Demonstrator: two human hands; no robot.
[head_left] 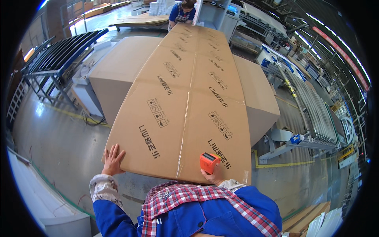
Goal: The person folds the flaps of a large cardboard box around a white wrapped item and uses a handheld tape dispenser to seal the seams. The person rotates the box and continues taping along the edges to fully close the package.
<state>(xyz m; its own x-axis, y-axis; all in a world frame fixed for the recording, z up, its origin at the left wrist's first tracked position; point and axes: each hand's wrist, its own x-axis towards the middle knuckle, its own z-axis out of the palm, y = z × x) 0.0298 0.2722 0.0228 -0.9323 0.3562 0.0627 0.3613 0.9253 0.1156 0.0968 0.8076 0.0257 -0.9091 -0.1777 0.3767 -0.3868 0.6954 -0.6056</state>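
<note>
A long cardboard carton [177, 118] with printed handling symbols and writing stretches away from my body, a strip of clear tape [186, 121] running down its middle seam. My left hand [113, 160] rests with spread fingers on the carton's near left corner and holds nothing. In my right hand [214, 176] is an orange handheld device [208, 163] with a black top part, held over the near right part of the carton; its exact kind cannot be told. Another piece of clear tape [245, 177] sits at the near right corner.
Two large brown blocks [112, 68] [260, 97] lie beneath the carton. A co-worker [182, 13] leans at its far end. A roller conveyor [65, 53] stands at the left, and a metal-framed machine [308, 109] at the right. Cables [93, 120] lie on the floor at left.
</note>
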